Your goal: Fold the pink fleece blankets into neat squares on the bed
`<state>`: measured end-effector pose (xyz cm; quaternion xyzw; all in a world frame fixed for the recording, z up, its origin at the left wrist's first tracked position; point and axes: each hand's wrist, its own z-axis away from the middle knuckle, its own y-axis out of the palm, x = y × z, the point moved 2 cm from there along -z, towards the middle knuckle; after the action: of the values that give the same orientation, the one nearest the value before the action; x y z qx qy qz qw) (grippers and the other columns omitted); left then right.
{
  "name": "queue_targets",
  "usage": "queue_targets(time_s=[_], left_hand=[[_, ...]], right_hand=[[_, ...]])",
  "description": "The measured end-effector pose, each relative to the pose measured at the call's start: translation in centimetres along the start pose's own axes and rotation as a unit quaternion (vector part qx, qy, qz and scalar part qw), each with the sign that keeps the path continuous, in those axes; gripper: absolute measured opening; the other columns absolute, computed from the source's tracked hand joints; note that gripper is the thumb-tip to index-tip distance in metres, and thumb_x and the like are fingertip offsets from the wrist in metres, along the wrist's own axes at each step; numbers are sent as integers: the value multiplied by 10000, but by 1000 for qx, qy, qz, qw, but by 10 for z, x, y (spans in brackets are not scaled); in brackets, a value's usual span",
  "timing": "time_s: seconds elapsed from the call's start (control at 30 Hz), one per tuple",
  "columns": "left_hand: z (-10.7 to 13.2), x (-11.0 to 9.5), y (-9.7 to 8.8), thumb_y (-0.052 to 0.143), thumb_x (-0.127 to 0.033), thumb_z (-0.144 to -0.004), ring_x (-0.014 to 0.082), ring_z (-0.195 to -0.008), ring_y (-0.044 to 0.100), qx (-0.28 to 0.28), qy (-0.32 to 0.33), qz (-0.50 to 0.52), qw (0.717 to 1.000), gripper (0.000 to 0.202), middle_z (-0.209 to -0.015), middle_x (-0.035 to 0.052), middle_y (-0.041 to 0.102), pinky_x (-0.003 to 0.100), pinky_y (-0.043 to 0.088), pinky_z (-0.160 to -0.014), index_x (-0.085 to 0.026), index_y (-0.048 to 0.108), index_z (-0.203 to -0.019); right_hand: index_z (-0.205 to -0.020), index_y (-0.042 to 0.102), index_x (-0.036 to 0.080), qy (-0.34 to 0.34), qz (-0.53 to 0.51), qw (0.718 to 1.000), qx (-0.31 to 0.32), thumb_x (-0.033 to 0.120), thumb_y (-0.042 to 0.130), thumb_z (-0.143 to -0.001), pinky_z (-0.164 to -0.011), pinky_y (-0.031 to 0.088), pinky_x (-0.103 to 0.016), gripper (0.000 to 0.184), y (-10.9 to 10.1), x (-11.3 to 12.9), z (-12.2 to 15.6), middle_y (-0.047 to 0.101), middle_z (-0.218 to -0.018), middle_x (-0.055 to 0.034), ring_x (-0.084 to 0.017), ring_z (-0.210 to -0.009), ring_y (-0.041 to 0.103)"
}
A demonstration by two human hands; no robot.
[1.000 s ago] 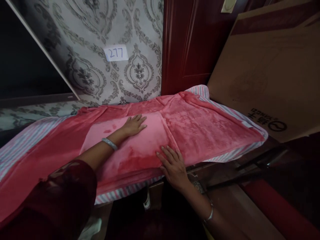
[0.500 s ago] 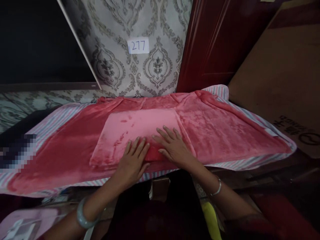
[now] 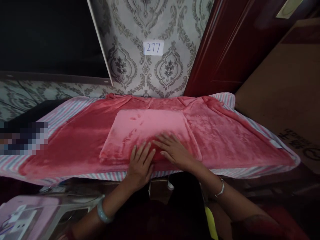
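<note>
Folded pink plush cloth (image 3: 152, 120): flat on middle of red blanket (image 3: 75, 140) | left hand (image 3: 139, 168), right hand (image 3: 173, 150): fingers spread, laid over near part, partly hiding it | behind: patterned wall (image 3: 172, 66), dark screen (image 3: 47, 36) at left | right: cardboard box (image 3: 277, 86)

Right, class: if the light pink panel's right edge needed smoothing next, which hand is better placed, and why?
Probably the right hand: it lies over the right half of the light pink panel. The left hand sits farther left and would have to reach past it.
</note>
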<state>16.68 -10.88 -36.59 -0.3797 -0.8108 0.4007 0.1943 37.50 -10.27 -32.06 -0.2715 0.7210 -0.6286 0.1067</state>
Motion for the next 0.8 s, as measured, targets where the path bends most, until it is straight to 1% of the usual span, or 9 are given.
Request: queue_targets(time_s=[0.13, 0.27, 0.33, 0.43, 0.53, 0.6, 0.63, 0.73, 0.8], left_hand=[[13, -5, 12, 540, -215, -912, 327, -1457, 426, -22, -20, -1, 1000, 737, -1529, 209, 500, 580, 345, -1192, -175, 289, -1603], [19, -7, 25, 556, -232, -912, 330, -1414, 477, -12, -30, -23, 999, 707, -1510, 181, 532, 565, 335, -1196, -205, 345, -1586], [20, -6, 26, 551, -233, -920, 320, -1416, 475, -18, -30, -25, 999, 666, -1502, 163, 545, 549, 337, -1197, -215, 387, -1566], [18, -8, 23, 552, -225, -924, 316, -1416, 467, -35, -24, -25, 999, 570, -1471, 174, 570, 531, 350, -1191, -174, 495, -1488], [16, -10, 14, 553, -210, -917, 311, -1405, 471, -41, -22, -21, 999, 519, -1444, 182, 587, 517, 358, -1188, -154, 551, -1433], [15, -9, 5, 551, -210, -914, 305, -1414, 456, -43, -27, -17, 999, 522, -1447, 169, 584, 525, 341, -1198, -177, 552, -1435], [15, -8, 1, 553, -214, -913, 305, -1418, 448, -47, -35, -19, 998, 526, -1449, 161, 582, 535, 327, -1205, -193, 551, -1438], [19, 1, -9, 566, -237, -906, 321, -1395, 457, -66, -71, -40, 994, 511, -1417, 150, 598, 564, 305, -1210, -218, 573, -1417], [24, 8, -7, 575, -252, -896, 327, -1344, 497, -65, -77, -54, 993, 464, -1335, 147, 639, 552, 330, -1196, -215, 623, -1357]], right_hand=[[-1585, 349, 257, -75, -8, 996, 50, 496, 360, -1075, -1269, 135, -517, 563, 5, 7, -18, 341, -1644, -40, -195, -1559, 196], [-1577, 348, 328, -91, 38, 993, 65, 477, 398, -1068, -1256, 120, -569, 533, 8, -20, -41, 291, -1663, -11, -223, -1566, 165], [-1588, 319, 338, -69, 65, 994, 59, 471, 418, -1061, -1241, 111, -614, 553, 5, -40, -55, 264, -1671, -18, -256, -1570, 141], [-1599, 317, 301, 13, 95, 994, 49, 446, 401, -1064, -1214, 130, -664, 560, -3, -66, -73, 222, -1680, -58, -316, -1566, 143], [-1601, 331, 257, 104, 102, 988, 48, 430, 394, -1064, -1198, 165, -680, 567, -13, -76, -86, 211, -1680, -103, -358, -1555, 166], [-1600, 335, 247, 114, 88, 988, 56, 436, 390, -1064, -1196, 173, -680, 571, -18, -67, -91, 204, -1680, -116, -360, -1556, 165], [-1599, 337, 256, 95, 75, 991, 61, 440, 381, -1067, -1199, 174, -673, 564, -19, -57, -93, 197, -1683, -111, -350, -1558, 159], [-1593, 333, 325, -42, 28, 996, 75, 442, 340, -1082, -1223, 162, -619, 524, -14, -12, -94, 201, -1689, -51, -281, -1571, 133], [-1593, 313, 355, -135, 6, 987, 91, 449, 336, -1086, -1238, 159, -571, 516, -3, 18, -92, 233, -1684, -15, -234, -1572, 137]])
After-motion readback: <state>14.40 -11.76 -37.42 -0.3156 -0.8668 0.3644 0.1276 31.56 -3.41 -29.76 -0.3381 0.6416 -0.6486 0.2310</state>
